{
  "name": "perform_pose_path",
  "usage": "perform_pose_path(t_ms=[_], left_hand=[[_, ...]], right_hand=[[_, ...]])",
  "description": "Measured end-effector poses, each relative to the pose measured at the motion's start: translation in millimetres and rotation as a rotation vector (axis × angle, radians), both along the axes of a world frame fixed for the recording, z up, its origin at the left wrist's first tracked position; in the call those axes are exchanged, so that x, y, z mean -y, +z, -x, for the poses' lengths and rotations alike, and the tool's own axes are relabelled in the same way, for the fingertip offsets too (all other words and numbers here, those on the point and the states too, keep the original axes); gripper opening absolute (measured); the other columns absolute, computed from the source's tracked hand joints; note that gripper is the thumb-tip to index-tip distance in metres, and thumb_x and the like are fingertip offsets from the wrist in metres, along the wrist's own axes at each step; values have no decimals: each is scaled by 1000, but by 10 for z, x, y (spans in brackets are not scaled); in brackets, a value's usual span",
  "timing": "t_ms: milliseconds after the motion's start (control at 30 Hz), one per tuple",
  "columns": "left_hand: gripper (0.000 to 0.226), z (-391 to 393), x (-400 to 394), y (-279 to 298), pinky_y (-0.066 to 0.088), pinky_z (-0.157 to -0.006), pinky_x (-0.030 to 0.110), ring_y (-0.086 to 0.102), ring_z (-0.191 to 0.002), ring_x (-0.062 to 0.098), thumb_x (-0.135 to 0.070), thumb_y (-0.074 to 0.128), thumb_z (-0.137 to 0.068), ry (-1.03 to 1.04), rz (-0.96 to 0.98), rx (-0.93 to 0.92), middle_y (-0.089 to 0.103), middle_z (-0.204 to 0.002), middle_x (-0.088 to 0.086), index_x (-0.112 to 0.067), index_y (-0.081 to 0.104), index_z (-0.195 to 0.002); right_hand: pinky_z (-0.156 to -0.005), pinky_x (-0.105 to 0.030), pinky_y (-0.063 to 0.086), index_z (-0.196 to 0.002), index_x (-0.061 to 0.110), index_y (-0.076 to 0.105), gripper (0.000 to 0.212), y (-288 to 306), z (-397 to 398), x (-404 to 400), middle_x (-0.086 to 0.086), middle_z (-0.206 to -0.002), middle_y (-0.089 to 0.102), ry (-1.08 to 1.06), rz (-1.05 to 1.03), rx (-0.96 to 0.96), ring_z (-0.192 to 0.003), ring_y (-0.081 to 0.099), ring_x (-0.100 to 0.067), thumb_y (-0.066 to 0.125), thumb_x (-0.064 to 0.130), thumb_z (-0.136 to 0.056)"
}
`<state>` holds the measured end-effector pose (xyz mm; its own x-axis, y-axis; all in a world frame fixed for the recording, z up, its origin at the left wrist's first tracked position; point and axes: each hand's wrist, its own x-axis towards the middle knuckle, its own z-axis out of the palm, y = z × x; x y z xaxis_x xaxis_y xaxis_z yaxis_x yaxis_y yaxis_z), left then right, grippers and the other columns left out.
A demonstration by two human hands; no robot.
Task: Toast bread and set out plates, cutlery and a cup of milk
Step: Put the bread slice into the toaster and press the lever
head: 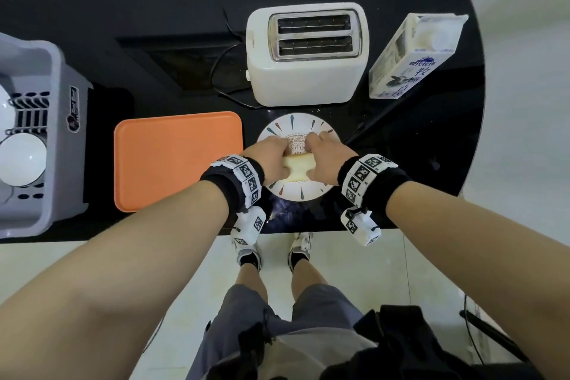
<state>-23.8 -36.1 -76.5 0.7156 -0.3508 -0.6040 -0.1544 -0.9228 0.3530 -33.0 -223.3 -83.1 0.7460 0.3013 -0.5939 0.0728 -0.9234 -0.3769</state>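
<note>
1. Pale yellow-white bread [298, 170] lies on a round patterned plate [303, 191] near the front edge of the black counter [92, 9]; only its middle shows between the two hands, and its long axis seems to run left to right across the plate.
2. The left hand [267, 154] covers the bread's left end, fingers curled down onto it, clamped on the slice.
3. The right hand [328, 156] covers the right end in the same way, fingers bent over the far edge. The hands sit close together, apart by only the visible strip of bread.
4. Both wrists carry black bands with square printed markers.
5. A white two-slot toaster [308, 52] stands just behind the plate, both slots showing bare wire, their long axes running left to right; its black cord trails off to the left and back.
6. A milk carton [413, 55] stands to the right of the toaster, its top tilted away to the right in this wide view.
7. An orange tray [172, 160] lies flat just left of the plate, bare.
8. A grey dish rack [52, 139] at the far left holds white crockery.
</note>
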Motion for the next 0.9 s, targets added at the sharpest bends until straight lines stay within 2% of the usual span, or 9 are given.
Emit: perform_pose_path(t_ms=[67,200,367,500,667,767,900], left_hand=[[30,5,-29,28,51,-88,31,61,-103,22,-26,68,-86,32,43,3,62,-117,1,-18,63,-115],[20,-42,-71,146,44,-82,24,60,-100,18,-22,69,-87,101,88,-6,64,-107,-4,-21,68,-107],[14,-297,-112,561,46,-80,24,62,-95,17,-22,72,-83,146,123,50,67,-102,-4,-26,67,-96],[13,-546,-123,959,45,-79,24,62,-92,15,-23,73,-82,140,134,138,65,-95,-8,-27,67,-93],[11,-996,-38,1460,45,-76,25,62,-90,16,-21,73,-83,172,214,291,69,-96,-6,-22,69,-93],[13,-1245,13,1580,45,-74,25,62,-89,17,-22,72,-81,183,248,350,69,-98,-4,-19,68,-93],[16,-1490,61,1579,51,-76,31,62,-87,18,-27,72,-77,184,249,378,64,-97,-4,-22,66,-91]], right_hand=[[-78,-40,58,-120,20,47,45,44,-14,16,-2,-117,47,-33,-50,-43,-88,61,-24,71,26,-82],[-81,-35,53,-118,18,54,38,153,-83,47,-3,-113,61,-15,-97,-42,-95,60,-22,68,25,-84],[-89,-35,50,-115,13,64,29,541,-344,92,-5,-114,65,1,-145,49,-103,62,-25,66,22,-87],[-75,-28,44,-109,16,64,24,890,-584,157,0,-103,65,3,-200,147,-96,62,-22,67,22,-86],[-81,-31,47,-102,22,62,16,1385,-1069,237,4,-99,63,2,-210,328,-91,59,-18,64,23,-86],[-76,-30,45,-98,25,59,14,1527,-1345,280,8,-92,59,-19,-194,386,-88,58,-17,61,22,-85],[-80,-30,44,-98,27,56,14,1560,-1572,288,2,-101,60,-21,-146,436,-91,56,-18,60,23,-85]])
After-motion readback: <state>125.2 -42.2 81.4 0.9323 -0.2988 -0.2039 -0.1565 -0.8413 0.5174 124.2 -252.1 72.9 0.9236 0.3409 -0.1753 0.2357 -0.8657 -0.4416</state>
